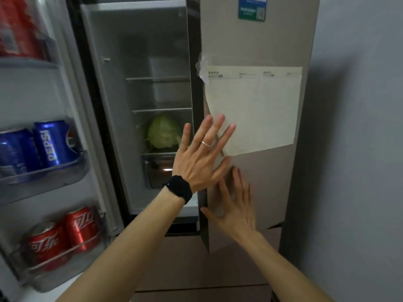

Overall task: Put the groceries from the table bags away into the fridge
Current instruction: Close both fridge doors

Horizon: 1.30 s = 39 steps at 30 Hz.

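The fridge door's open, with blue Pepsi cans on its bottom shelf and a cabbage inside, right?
Not quite. The head view shows the Pepsi cans on the middle shelf of the door; red cans sit on the bottom one. The door is open and the cabbage is inside.

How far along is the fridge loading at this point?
Looks done: a cabbage sits inside the fridge, and Pepsi cans and red cola cans stand in the open left door. In hand: nothing; the left hand and right hand are open, flat at the right door. Left: unclear, since the table bags are out of view, though the upper shelves seem to have room.
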Tool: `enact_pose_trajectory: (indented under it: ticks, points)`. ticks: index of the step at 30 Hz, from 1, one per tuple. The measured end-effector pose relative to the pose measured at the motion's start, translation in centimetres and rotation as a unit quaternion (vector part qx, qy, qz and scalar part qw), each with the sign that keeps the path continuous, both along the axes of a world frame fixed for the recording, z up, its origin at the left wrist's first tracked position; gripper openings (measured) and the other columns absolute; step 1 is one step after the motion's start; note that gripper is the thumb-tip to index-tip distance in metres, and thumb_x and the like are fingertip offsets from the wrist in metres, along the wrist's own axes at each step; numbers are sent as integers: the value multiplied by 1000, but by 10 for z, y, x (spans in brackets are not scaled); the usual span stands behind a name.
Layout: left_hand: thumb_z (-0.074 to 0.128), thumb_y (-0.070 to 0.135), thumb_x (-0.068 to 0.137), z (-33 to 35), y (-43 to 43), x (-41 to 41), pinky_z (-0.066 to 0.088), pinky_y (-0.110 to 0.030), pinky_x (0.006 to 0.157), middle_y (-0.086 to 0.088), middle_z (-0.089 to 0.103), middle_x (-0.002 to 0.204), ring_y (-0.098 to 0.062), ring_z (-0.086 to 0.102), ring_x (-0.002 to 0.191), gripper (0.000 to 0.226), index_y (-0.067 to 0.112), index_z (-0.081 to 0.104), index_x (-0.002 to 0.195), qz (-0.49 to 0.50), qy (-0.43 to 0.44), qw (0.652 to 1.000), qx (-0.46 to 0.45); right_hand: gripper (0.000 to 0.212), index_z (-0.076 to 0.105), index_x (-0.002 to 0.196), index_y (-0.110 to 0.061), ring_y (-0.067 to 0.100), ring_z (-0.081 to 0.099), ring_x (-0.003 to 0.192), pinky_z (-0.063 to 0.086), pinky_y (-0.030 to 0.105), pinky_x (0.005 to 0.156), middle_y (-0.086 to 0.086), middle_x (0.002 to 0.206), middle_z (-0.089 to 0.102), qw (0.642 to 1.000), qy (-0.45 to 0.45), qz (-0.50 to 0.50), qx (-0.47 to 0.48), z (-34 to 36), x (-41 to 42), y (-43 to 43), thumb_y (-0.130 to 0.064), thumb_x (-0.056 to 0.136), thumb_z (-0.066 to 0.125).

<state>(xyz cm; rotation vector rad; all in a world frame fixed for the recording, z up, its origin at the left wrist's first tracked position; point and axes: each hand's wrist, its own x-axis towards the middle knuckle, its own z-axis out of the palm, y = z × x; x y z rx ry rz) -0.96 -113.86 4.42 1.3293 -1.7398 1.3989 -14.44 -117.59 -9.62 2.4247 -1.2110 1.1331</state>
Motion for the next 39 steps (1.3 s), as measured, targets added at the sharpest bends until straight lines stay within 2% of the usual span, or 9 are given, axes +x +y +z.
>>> enact_pose_trajectory:
  ticks: [6, 9, 13, 18, 24, 28, 32, 36, 39]
  points:
    - [36, 48, 102, -14, -50, 45, 10, -62, 119, 0, 17, 165, -28, 6, 152, 60, 31, 22, 158, 57, -19, 997, 42, 92, 14, 160, -32, 26, 2, 155, 3, 64, 119, 9, 168, -1, 993, 78, -6, -87, 0, 1, -48, -66, 86, 57]
    - [35, 50, 103, -15, -68, 59, 8, -62, 119, -1, 14, 166, -28, 2, 152, 61, 31, 19, 158, 57, -18, 997, 52, 87, 13, 159, -34, 24, 4, 155, 5, 68, 117, 7, 168, 0, 987, 112, -20, -113, 1, 3, -66, -64, 89, 55]
    - [36, 52, 102, -20, -90, 73, 6, -62, 120, -2, 11, 166, -28, -4, 152, 63, 31, 16, 159, 42, -13, 997, 55, 86, 10, 159, -35, 22, 5, 155, 4, 70, 116, 4, 169, -2, 983, 120, -31, -137, -4, 10, -85, -62, 90, 54]
    - [37, 50, 102, -22, -96, 76, 9, -64, 118, -3, 13, 165, -28, 1, 152, 62, 31, 19, 158, 18, -7, 998, 52, 85, 15, 159, -36, 21, 2, 155, 2, 72, 115, 3, 169, 0, 981, 114, -43, -154, -10, 16, -93, -62, 88, 55]
    - [37, 48, 103, -21, -80, 62, 2, -65, 118, 0, 12, 167, -28, 4, 153, 61, 33, 16, 158, 61, 20, 994, 92, 89, 5, 160, -32, 24, -7, 155, 12, 71, 115, 6, 168, -11, 986, 151, -40, -55, 4, 10, -66, -54, 91, 56]
    - [42, 39, 100, -27, -47, 45, -1, -61, 118, 0, 3, 168, -27, 1, 154, 65, 34, 14, 158, 74, 91, 981, 154, 86, -1, 159, -34, 22, -22, 151, 11, 61, 121, 2, 163, -28, 987, 155, -20, 49, 20, 4, -34, -48, 93, 52]
    - [42, 47, 97, -71, 20, 47, 7, -58, 119, -2, 11, 167, -27, 10, 153, 67, 38, 15, 157, 82, 219, 950, 209, 67, 16, 158, -36, 16, -13, 153, 10, 50, 124, -3, 167, -13, 987, 99, 43, 119, 10, -4, 13, -46, 99, 45]
    - [39, 50, 95, -122, 100, 69, 13, -56, 121, -2, 21, 164, -26, 17, 152, 65, 40, 18, 156, 146, 284, 913, 254, 55, 29, 154, -41, 7, -6, 153, 6, 43, 123, -10, 166, 4, 980, 18, 120, 158, -15, 6, 67, -47, 101, 44]
    - [42, 50, 92, -146, 164, 91, 22, -55, 119, -4, 30, 161, -26, 24, 149, 63, 37, 31, 153, 183, 324, 895, 244, 52, 38, 150, -40, 5, 2, 153, 16, 45, 124, -11, 165, 15, 968, -20, 170, 181, -33, 29, 108, -44, 100, 50]
